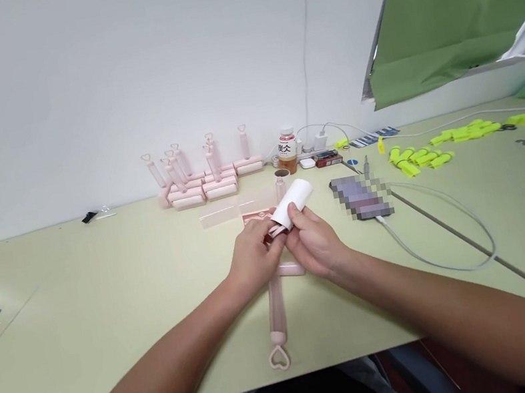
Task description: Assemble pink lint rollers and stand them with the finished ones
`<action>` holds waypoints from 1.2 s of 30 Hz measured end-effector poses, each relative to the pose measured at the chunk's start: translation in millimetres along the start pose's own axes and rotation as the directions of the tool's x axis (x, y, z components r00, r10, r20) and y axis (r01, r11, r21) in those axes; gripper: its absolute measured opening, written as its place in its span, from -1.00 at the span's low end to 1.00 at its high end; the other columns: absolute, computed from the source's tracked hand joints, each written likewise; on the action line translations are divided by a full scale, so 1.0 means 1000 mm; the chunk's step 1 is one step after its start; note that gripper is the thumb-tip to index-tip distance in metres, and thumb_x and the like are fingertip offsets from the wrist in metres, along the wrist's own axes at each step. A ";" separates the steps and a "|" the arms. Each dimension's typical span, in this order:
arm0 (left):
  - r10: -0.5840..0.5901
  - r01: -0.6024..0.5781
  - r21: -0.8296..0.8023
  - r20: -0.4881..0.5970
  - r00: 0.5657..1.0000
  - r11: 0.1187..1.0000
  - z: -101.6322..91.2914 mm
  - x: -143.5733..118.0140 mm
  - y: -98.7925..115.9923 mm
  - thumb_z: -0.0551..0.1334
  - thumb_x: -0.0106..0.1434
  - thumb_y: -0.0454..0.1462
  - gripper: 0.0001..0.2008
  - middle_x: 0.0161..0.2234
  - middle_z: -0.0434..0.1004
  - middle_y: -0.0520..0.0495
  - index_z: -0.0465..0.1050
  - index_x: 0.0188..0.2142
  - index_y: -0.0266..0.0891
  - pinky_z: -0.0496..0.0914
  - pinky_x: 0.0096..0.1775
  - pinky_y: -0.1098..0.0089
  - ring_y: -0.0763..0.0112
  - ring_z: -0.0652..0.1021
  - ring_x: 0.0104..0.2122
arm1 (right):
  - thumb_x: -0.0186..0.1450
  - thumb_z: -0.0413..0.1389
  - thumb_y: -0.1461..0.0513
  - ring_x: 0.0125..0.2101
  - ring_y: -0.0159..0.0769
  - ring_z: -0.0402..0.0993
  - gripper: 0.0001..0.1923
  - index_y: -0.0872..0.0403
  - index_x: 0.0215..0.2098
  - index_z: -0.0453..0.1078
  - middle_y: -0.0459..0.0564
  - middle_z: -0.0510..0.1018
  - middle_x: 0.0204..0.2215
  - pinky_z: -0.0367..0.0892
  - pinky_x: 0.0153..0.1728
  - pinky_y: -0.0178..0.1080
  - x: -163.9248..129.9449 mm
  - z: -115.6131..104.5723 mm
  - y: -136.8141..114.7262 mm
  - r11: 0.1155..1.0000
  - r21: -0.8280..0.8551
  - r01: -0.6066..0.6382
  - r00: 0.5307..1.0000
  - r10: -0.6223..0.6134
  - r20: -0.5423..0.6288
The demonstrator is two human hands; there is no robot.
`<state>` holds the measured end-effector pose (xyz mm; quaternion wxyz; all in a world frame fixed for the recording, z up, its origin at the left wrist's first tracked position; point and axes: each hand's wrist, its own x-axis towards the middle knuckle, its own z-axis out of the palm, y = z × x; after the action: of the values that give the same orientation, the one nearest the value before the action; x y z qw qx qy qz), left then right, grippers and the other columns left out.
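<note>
A white cylindrical paper roll [294, 202], smooth and matte, sits above the middle of the pale green tabletop [84, 309], held tilted with its far end up and to the right. The right hand [315, 243] wraps its fingers round the near end of the roll. The left hand [253, 259] is closed at the roll's near mouth, its fingertips pinching something small and dark pink there; what it is cannot be made out. Under both hands lies a pink plastic lint-roller handle [277, 316], a glossy slim stem ending in a heart-shaped loop towards the near table edge, with a short pink crosspiece just beneath the right hand.

As a judgement, the roll is not yet seated on the handle: the two are still apart, so this piece looks about midway.

Just behind the hands lies a clear flat plastic cover [220, 215]. Further back, by the white wall, stands a cluster of finished-looking pink rollers [203, 176], handles upright. To the right are a small bottle with a white cap [287, 150], a white cable [453, 237] looping over the table, and a scatter of bright yellow-green plastic pieces [418, 157].
</note>
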<state>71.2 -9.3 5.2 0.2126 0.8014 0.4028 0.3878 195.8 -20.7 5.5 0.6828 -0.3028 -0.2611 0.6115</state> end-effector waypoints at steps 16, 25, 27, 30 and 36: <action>-0.606 0.506 0.348 0.302 0.736 0.789 -0.076 0.023 -0.088 0.29 -0.01 0.17 -0.46 -0.74 0.21 0.04 0.19 -0.73 -0.17 0.02 -0.59 0.39 0.50 0.18 -0.74 | 0.35 0.14 0.18 -0.20 -0.31 0.57 -0.90 0.04 -0.22 0.34 -0.04 0.55 -0.28 0.46 0.06 -0.07 -0.001 -0.008 -0.020 0.995 -0.098 -0.020 0.999 0.023 0.023; -0.396 0.258 0.516 0.177 0.901 0.817 -0.076 0.019 -0.081 0.25 0.09 -0.03 -0.73 -0.42 0.53 -0.09 0.38 -0.51 -0.17 0.14 -0.50 0.38 0.29 0.45 -0.48 | 0.27 0.22 0.11 -0.22 -0.30 0.54 -0.78 0.01 -0.20 0.33 -0.07 0.54 -0.26 0.53 -0.10 -0.13 -0.001 -0.012 -0.022 0.980 -0.198 -0.028 0.999 0.032 0.016; -0.381 0.205 0.548 0.229 0.896 0.811 -0.075 0.016 -0.075 0.22 0.13 -0.04 -0.71 -0.41 0.51 -0.11 0.38 -0.54 -0.18 0.15 -0.49 0.37 0.29 0.44 -0.49 | 0.24 0.24 0.10 -0.21 -0.29 0.53 -0.73 0.00 -0.18 0.32 -0.08 0.53 -0.25 0.53 -0.16 -0.14 0.001 -0.014 -0.022 0.968 -0.251 -0.007 0.999 0.016 0.034; -0.375 0.150 0.587 0.284 0.883 0.796 -0.076 0.013 -0.069 0.20 0.18 -0.03 -0.64 -0.41 0.48 -0.13 0.35 -0.61 -0.20 0.17 -0.46 0.35 0.30 0.43 -0.52 | 0.19 0.27 0.09 -0.21 -0.27 0.51 -0.64 -0.02 -0.11 0.30 -0.09 0.52 -0.23 0.50 -0.16 -0.12 0.003 -0.017 -0.021 0.935 -0.351 0.050 0.997 -0.026 0.072; -0.160 0.118 0.234 0.171 0.972 0.965 -0.078 0.010 -0.049 0.08 0.32 0.01 -0.59 -0.17 0.54 -0.14 0.50 -0.08 -0.19 0.34 -0.30 0.36 0.29 0.51 -0.32 | 0.18 0.24 0.17 -0.01 -0.13 0.43 -0.50 0.02 0.08 0.33 0.03 0.51 0.00 0.32 0.04 -0.03 0.001 -0.020 -0.020 0.637 -0.674 0.375 0.917 -0.151 0.368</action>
<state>-10.2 29.3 25.4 0.1854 0.8227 0.4773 0.2468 224.0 -23.5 6.3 0.5424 -0.4197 -0.6183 0.3839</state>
